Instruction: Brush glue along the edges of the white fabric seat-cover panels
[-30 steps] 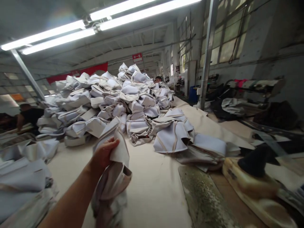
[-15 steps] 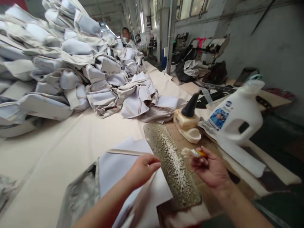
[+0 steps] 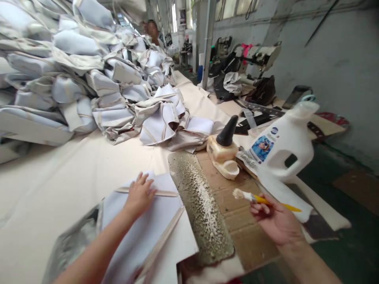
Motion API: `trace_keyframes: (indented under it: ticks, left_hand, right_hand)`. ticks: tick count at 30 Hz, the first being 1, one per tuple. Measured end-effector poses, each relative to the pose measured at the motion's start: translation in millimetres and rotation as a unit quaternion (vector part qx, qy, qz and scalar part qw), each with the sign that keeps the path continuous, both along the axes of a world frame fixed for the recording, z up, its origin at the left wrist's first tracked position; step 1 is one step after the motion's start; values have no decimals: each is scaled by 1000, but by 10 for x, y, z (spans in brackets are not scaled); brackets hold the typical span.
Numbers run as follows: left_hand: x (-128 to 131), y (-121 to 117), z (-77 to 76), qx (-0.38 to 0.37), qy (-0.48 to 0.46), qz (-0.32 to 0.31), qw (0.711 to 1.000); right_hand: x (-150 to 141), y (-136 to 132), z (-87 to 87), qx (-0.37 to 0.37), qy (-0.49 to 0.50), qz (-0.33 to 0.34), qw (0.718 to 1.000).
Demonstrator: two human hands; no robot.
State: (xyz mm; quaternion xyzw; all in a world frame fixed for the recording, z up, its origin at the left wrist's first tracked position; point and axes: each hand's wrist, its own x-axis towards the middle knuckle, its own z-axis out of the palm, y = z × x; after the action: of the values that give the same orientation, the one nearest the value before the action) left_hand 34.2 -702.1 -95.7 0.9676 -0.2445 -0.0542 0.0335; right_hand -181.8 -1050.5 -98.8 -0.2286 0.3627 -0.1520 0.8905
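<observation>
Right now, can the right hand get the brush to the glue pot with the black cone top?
Probably yes. The right hand holds the brush just short of the glue pot; only bare cardboard lies between, nothing blocking.

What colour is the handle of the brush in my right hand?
Yellow. The brush has whitish, glue-caked bristles, held in the right hand; the head view shows it.

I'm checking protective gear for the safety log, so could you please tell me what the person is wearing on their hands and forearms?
Nothing is worn on either. The left hand and right hand are bare, with no gloves, and no rings show. Both forearms are uncovered as far as the picture reaches, with no sleeve edge, watch or wristband in view. The fingernails are short and look unpainted.
</observation>
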Motion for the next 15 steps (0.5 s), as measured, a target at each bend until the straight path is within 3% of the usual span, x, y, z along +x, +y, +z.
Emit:
trace_keyframes:
  ticks: [3,5,11,15]
  left_hand:
    - [287,216,99,106,43,71,991]
    - [437,257,127,129,89,89,984]
    - [696,194,79,150,151,133,968]
    - [626,142,340,132,152,97,975]
  right_hand:
    - [65,-138,-75,-61,39,1,997]
    - [152,-205,-114,-102,64,5,993]
    - [411,-226,-84,-202,30,66,977]
    - [485,-292,-21,-292,26,53,954]
